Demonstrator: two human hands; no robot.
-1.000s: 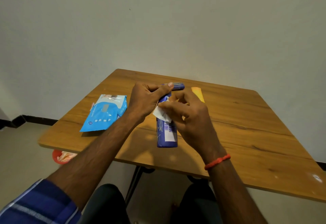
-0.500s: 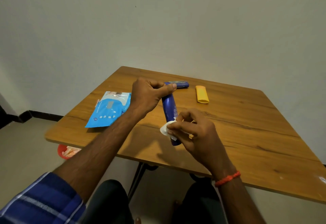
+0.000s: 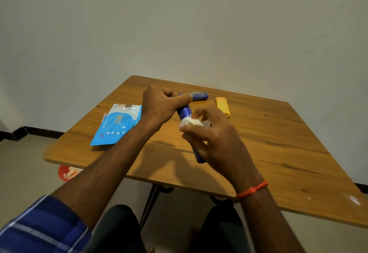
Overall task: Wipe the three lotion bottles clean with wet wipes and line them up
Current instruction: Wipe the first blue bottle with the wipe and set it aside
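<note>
This looks like a plain room in a home. A small wooden table (image 3: 278,143) on dark metal legs lies under the fingers (image 3: 197,133). A bare off-white wall (image 3: 199,33) rises beyond them. Far to their left a black skirting strip (image 3: 35,131) edges the pale floor (image 3: 25,169). Below and left of them sits a red bin (image 3: 63,173).

The far end of the held blue bottle (image 3: 184,112) is under the left hand (image 3: 159,105); the slightly blurred right hand (image 3: 217,135) and its wet wipe (image 3: 189,122) hide the middle. The left thumb covers the left end of the far blue bottle (image 3: 199,96). Print on the wipes pack (image 3: 117,125) is too small to read.
</note>
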